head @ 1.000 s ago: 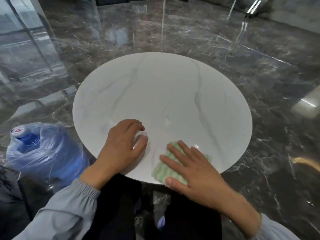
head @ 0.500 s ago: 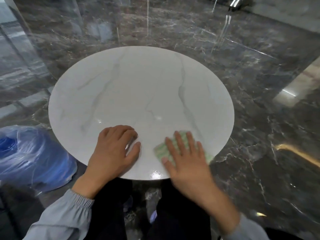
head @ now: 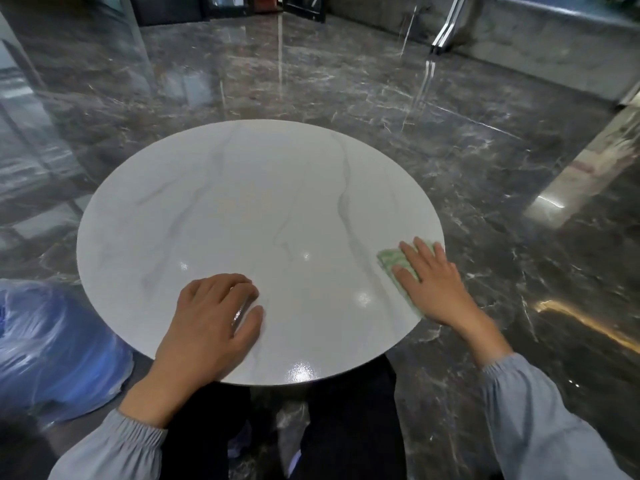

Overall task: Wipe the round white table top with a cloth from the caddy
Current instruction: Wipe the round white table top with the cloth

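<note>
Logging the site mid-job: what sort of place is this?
Likely a lobby or commercial hall: wide polished dark marble floor, a round white table top, and what looks like a bagged blue water-cooler bottle on the floor.

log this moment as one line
step: wiping | right hand: flat on green striped cloth, near right edge of round white table top | left hand: rests on table top, fingers loosely bent, empty

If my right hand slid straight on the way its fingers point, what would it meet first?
Probably nothing: the right hand, flat on the cloth, points across bare table top toward the far rim.
</note>
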Demonstrator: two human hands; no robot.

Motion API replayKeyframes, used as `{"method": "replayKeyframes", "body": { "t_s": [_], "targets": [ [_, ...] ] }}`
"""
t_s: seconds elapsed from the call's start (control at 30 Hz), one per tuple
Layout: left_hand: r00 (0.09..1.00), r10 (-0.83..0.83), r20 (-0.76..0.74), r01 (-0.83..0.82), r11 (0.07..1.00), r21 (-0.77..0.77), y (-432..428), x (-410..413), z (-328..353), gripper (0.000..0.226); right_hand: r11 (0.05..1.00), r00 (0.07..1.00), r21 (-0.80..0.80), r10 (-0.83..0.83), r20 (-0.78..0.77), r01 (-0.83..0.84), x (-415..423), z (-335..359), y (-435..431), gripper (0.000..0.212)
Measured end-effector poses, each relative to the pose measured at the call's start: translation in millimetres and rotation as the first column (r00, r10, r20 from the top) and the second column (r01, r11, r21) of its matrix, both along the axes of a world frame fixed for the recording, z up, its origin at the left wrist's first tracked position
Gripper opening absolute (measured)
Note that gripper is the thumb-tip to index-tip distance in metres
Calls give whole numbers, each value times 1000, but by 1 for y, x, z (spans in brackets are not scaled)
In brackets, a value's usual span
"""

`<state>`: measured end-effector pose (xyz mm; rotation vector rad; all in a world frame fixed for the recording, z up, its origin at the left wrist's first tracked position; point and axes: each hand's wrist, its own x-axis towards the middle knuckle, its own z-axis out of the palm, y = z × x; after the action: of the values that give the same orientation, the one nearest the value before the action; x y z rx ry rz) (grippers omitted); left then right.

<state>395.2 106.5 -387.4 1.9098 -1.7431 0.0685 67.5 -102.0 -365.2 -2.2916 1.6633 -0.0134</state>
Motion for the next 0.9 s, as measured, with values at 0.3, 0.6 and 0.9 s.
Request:
{"method": "replayKeyframes", "body": {
  "t_s": [0.3, 0.6, 0.9],
  "targets": [
    [1000, 17, 14, -17, 1000, 2, -3, -4, 3, 17, 1000, 995, 23, -17, -98, 20, 70, 8, -72, 65],
    [999, 34, -11, -34, 998, -53, -2, 0, -2, 25, 827, 828, -31, 560, -24, -561, 224, -2, 37, 67],
    [996, 25, -81, -28, 999, -36, -10, 12, 12, 16, 994, 992, -26, 105, -77, -107, 96, 2, -84, 69]
  ]
}}
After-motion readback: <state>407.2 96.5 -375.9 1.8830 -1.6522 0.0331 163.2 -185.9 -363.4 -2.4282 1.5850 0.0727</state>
